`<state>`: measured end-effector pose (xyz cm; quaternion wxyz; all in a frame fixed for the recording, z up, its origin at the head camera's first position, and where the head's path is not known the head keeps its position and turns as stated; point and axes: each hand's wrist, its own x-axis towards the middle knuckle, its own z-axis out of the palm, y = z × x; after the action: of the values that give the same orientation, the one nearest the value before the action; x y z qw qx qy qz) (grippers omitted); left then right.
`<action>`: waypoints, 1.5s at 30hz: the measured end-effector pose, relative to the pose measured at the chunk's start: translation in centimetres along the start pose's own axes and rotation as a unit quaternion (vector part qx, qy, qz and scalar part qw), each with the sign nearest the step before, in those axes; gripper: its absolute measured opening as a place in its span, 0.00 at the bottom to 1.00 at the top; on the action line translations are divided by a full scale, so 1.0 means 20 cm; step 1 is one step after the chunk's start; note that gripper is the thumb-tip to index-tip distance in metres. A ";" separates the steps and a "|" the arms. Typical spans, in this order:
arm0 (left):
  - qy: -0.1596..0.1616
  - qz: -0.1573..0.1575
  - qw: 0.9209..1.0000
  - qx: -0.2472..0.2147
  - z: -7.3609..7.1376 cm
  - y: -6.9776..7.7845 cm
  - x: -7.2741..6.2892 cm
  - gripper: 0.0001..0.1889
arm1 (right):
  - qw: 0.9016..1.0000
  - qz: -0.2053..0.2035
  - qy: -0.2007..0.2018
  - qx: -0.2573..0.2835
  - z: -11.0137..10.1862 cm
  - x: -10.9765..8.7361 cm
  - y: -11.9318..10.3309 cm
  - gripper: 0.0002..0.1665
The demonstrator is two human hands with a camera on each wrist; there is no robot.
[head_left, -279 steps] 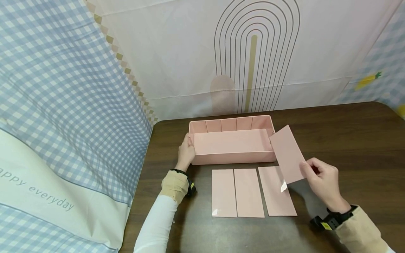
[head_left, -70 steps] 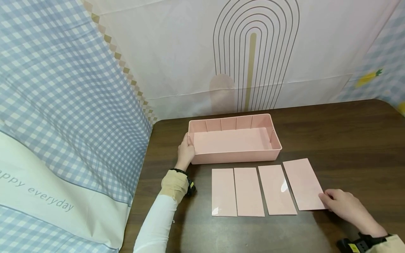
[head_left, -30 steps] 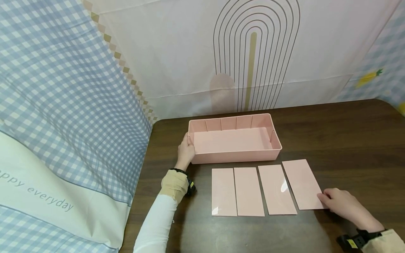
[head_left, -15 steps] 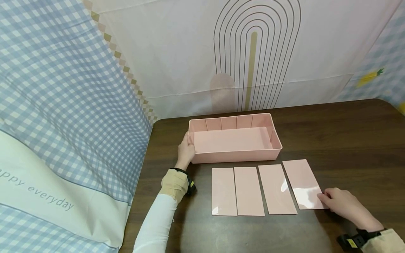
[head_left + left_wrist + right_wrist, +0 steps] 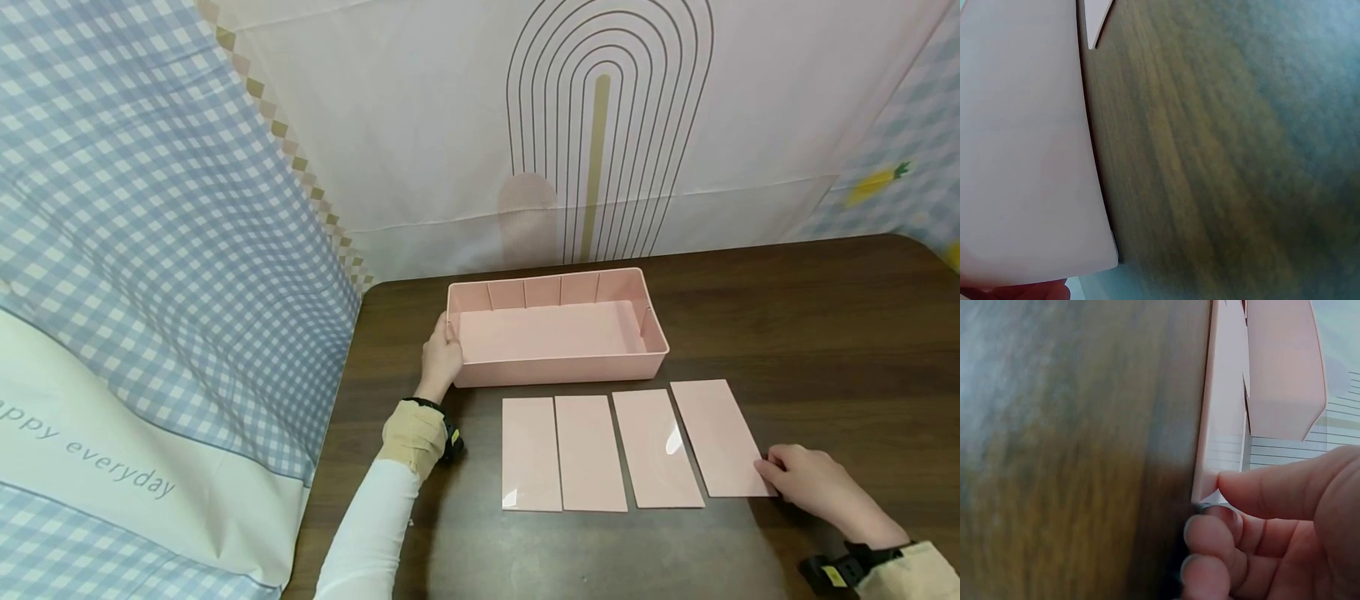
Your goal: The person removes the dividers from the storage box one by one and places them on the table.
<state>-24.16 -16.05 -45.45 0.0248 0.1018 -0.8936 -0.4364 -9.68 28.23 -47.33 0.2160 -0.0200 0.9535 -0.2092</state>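
Note:
A pink open-topped plastic box (image 5: 558,371) stands lengthwise near the back of the table. My left hand (image 5: 441,360) grips its left end, thumb at the rim; in the left wrist view the box wall (image 5: 1029,144) fills the left side and little of the hand shows. In front of the box, several thin, glossy pink rectangular panels lie in a row, among them the leftmost panel (image 5: 531,454). My right hand (image 5: 810,483) pinches the near right corner of the rightmost panel (image 5: 720,437), which slants slightly. Thumb and curled fingers meet at that corner in the right wrist view.
Brown wood-grain table (image 5: 847,350) surrounds the box and panels. A white cloth with arch lines (image 5: 420,125) hangs behind it, and a blue checked cloth (image 5: 187,208) hangs along the left edge.
The right hand has lowered its panel from beside the box's right end onto the table, right of the row. Over the last second both hands stay almost still; the left keeps its grip.

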 end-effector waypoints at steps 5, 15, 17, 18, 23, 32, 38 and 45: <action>-0.001 -0.003 1.000 -0.002 0.00 0.00 0.00 0.22 | 1.000 0.003 -0.003 0.002 0.00 0.00 0.00 0.15; -0.006 -0.008 1.000 0.003 0.00 0.01 -0.01 0.23 | 1.000 0.011 -0.015 0.010 0.00 0.00 0.00 0.15; -0.006 -0.010 1.000 0.003 0.00 0.01 0.00 0.23 | 1.000 0.013 -0.019 0.015 0.00 0.00 -0.01 0.15; -0.005 -0.011 1.000 0.003 -0.01 0.01 0.00 0.23 | 1.000 0.014 -0.021 0.017 0.00 0.00 -0.01 0.15; 0.009 -0.015 1.000 0.002 -0.01 0.00 0.00 0.24 | 1.000 0.008 -0.018 0.013 -0.02 0.01 0.00 0.15; 0.048 0.019 0.999 -0.013 -0.04 0.00 -0.03 0.24 | 0.997 -0.021 0.072 -0.011 -0.06 -0.01 -0.03 0.17; 0.080 0.087 0.992 -0.037 -0.09 0.03 -0.05 0.22 | 0.978 -0.085 0.188 -0.023 -0.07 -0.01 -0.09 0.15; 0.189 0.257 0.947 -0.034 -0.09 0.06 -0.14 0.16 | 0.941 -0.173 0.290 -0.024 -0.08 0.04 -0.17 0.15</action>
<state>-21.35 -16.16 -43.36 0.3078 -0.0519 -0.8529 -0.4184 -11.20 25.59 -44.90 -0.1097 -0.1282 0.9614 -0.2172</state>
